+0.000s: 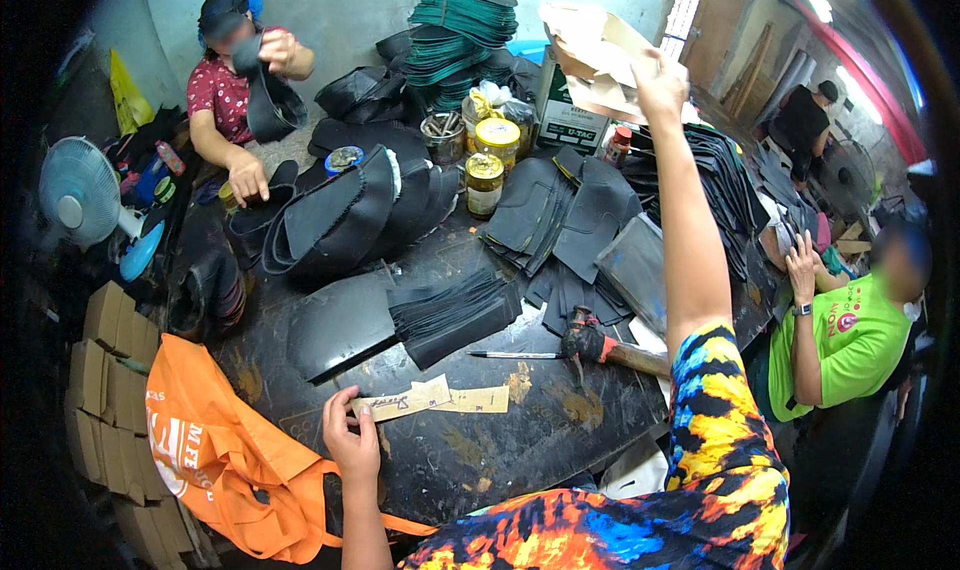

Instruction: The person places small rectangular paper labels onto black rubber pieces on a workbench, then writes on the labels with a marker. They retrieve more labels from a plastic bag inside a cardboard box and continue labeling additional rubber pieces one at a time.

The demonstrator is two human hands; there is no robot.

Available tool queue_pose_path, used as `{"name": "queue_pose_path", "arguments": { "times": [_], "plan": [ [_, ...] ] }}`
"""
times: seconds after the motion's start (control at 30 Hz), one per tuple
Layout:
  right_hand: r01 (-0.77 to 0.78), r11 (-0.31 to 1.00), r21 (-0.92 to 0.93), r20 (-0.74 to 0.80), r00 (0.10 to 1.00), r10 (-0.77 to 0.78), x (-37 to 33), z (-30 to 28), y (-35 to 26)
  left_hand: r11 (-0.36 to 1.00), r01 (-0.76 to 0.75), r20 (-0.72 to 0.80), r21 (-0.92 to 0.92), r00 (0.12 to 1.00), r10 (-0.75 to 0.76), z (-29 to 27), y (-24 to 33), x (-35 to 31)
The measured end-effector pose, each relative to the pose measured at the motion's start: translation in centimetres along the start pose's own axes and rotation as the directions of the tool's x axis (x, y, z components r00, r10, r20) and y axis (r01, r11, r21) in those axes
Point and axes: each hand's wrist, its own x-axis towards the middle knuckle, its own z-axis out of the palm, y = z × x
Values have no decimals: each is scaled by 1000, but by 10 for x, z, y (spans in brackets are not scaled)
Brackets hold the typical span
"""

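Observation:
Low on the table, my left hand (352,438) pinches the left end of some thin tan card strips (470,400), one with handwriting on it. My right hand (660,88) is raised and stretched far forward, its fingers closed on the edge of a bunch of tan cardboard pieces (598,48) above a green and white box (570,110). Beyond the strips lie a pen (515,355) and a hammer (590,342) with a wooden handle. A fanned stack of narrow black pieces (455,315) lies by a larger black sheet (340,320).
Glass jars (484,185), curved black pieces (350,215) and a green-edged stack (460,35) fill the far side. Across the table a person (225,100) handles a black piece; another in green (835,340) sits at right. An orange apron (230,450) hangs at the near left edge.

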Motion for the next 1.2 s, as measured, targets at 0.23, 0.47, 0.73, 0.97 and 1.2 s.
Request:
{"name": "queue_pose_path", "arguments": {
  "times": [0.23, 0.47, 0.73, 0.97, 1.2],
  "plan": [
    [-844, -63, 532, 623, 340, 704, -31, 9, 83, 998, 31, -31, -55, 999, -33, 0, 3, -1],
    [-879, -144, 455, 801, 333, 498, 0, 54, 149, 999, 42, -10, -28, 999, -43, -4, 13, -1],
    [-956, 72, 283, 858, 286, 426, 23, 77, 163, 998, 51, -16, -22, 999, -51, -4, 12, 1],
    [-939, 180, 293, 880, 338, 334, 8, 109, 176, 999, 40, -27, -28, 999, -41, -3, 12, 1],
    [-977, 201, -65, 351, 166, 922, 7, 105, 132, 996, 53, -18, -67, 998, -54, -3, 8, 1]
  ]
}}
